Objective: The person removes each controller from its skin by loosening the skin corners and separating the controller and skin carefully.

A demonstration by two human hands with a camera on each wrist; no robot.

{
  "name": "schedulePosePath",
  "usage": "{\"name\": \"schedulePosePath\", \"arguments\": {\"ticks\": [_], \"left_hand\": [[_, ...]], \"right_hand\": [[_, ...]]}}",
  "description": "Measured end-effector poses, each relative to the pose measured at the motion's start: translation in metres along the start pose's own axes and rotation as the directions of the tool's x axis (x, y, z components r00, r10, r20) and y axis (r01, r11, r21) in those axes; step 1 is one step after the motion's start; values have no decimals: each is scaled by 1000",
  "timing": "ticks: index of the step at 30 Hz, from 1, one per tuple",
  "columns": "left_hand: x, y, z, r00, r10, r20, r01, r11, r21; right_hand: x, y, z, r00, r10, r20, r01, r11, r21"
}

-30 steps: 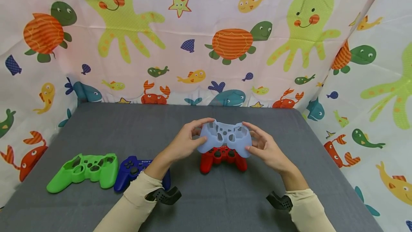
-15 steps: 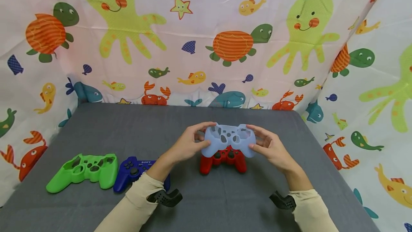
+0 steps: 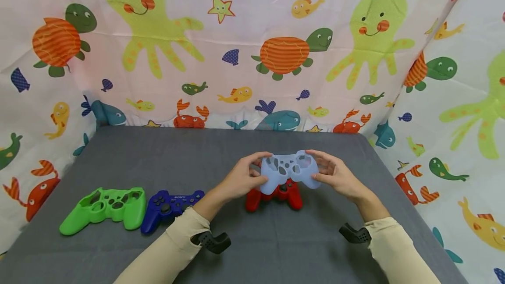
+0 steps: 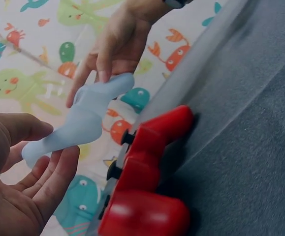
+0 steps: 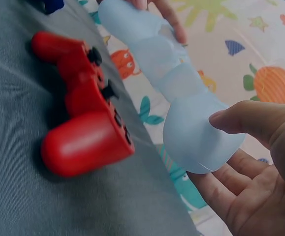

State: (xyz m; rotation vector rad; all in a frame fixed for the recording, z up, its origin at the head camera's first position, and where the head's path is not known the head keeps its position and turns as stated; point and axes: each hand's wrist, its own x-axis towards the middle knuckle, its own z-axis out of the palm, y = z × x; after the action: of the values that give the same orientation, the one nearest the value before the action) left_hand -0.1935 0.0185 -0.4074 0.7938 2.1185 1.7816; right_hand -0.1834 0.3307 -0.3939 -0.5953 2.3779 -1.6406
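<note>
Both hands hold a pale blue, translucent silicone controller cover (image 3: 289,169) in the air. My left hand (image 3: 245,175) grips its left end, thumb on the near side and fingers behind, while my right hand (image 3: 335,171) pinches the right end the same way. Beneath the cover, a red game controller (image 3: 293,194) lies on the table, its upper part hidden by the cover in the head view. In the left wrist view the cover (image 4: 85,115) hangs apart from the red controller (image 4: 142,187); the right wrist view shows a similar space between them.
To the left on the grey cloth-covered table (image 3: 276,249) lie a green silicone controller cover (image 3: 108,207) and a blue Sony controller (image 3: 167,207), side by side. A curtain (image 3: 244,21) printed with sea animals stands behind the table and along its sides.
Both hands have shifted to the right with the pale blue cover between them. More of the blue controller shows beside the left forearm. The red controller has stayed in place.
</note>
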Motion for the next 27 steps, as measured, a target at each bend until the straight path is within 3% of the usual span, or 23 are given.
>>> {"name": "schedulePosePath", "arguments": {"ticks": [11, 27], "left_hand": [[12, 3, 21, 998, -58, -18, 58, 998, -9], [34, 11, 51, 993, -115, -21, 115, 993, -20]], "right_hand": [[-1, 12, -17, 997, 81, -15, -82, 995, -58], [-17, 15, -45, 993, 122, 1, -121, 984, -129]]}}
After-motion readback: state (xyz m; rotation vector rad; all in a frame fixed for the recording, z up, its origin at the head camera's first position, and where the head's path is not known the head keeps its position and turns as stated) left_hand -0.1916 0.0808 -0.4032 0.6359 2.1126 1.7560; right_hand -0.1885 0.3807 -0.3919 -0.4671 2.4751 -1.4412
